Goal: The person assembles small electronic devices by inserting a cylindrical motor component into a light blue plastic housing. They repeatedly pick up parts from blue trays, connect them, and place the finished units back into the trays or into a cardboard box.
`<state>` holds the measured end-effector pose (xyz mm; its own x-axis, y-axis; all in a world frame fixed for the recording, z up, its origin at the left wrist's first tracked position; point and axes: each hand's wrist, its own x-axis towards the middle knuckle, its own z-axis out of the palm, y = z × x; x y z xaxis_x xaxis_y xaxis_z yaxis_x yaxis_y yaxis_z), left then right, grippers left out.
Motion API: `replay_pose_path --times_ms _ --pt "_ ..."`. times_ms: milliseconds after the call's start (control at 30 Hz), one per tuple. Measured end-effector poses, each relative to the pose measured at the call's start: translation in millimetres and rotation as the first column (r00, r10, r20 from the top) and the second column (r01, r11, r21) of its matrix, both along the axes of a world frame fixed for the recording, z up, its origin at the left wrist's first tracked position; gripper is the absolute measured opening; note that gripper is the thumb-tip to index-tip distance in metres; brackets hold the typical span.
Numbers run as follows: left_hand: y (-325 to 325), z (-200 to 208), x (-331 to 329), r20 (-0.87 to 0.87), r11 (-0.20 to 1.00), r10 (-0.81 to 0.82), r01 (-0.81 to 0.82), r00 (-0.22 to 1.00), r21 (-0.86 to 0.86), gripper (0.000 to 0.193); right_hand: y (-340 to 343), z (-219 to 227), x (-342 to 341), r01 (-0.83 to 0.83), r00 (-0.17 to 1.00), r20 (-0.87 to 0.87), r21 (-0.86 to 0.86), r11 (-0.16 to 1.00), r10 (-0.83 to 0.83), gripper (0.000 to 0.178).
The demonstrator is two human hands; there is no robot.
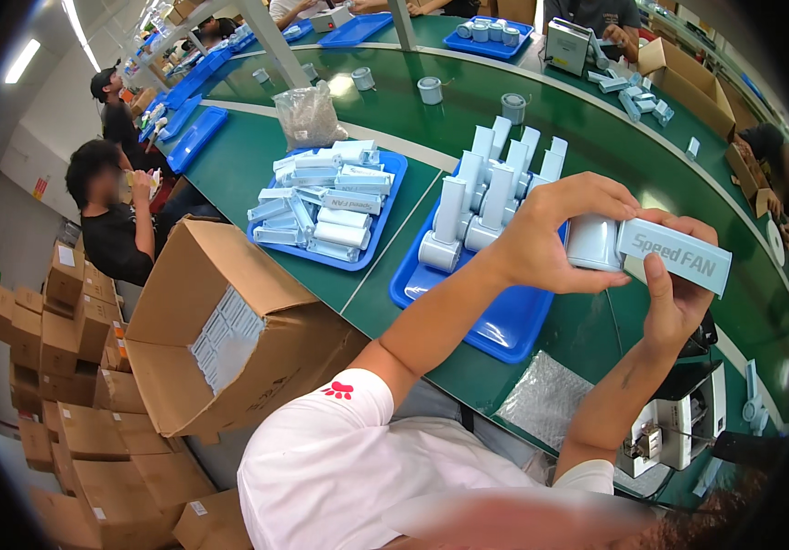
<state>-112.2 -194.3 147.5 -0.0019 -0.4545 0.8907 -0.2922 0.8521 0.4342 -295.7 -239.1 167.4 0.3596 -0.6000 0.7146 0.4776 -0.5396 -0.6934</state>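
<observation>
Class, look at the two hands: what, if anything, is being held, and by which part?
A pale blue device: the left hand grips its rounded end, the right hand its long, boxy section.

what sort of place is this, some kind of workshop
Most likely a factory assembly line: a long green conveyor belt with cylindrical parts spaced along it, a blue tray piled with light-blue plastic pieces, and cardboard cartons stacked at the left.
</observation>
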Motion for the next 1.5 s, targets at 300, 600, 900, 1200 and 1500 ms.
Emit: replay_pose_path --times_ms 300,600,900,1200,1500 --pt "0.3 0.7 23.3 -0.026 0.963 -0.062 0.066 0.998 0.261 0.061 -12.1 -0.2 4.2 0.028 0.998 -0.058 -0.083 0.996 -0.033 0.045" --pt "7.7 6.2 23.4 -0.437 0.768 -0.229 0.437 0.870 0.468 0.052 -12.8 2.1 6.8 0.098 0.981 -0.137 -0.267 0.959 -0.139 0.045" --pt "3.3 0.1 30.6 -0.118 0.904 -0.152 0.186 0.981 0.385 0.072 -8.1 -0.8 12.2 0.200 0.969 -0.085 -0.272 0.941 -0.230 0.030" --pt "16.1 11.1 18.3 -0.191 0.810 -0.085 0.180 0.978 0.559 0.076 -4.7 -7.7 18.9 0.369 0.915 -0.039 -0.326 0.870 -0.403 0.042" --pt "19.3 16.7 1.6 0.222 0.905 0.332 -0.376 0.917 0.200 0.079 3.4 -14.0 27.8 0.394 0.912 -0.019 -0.240 0.887 -0.410 0.041"
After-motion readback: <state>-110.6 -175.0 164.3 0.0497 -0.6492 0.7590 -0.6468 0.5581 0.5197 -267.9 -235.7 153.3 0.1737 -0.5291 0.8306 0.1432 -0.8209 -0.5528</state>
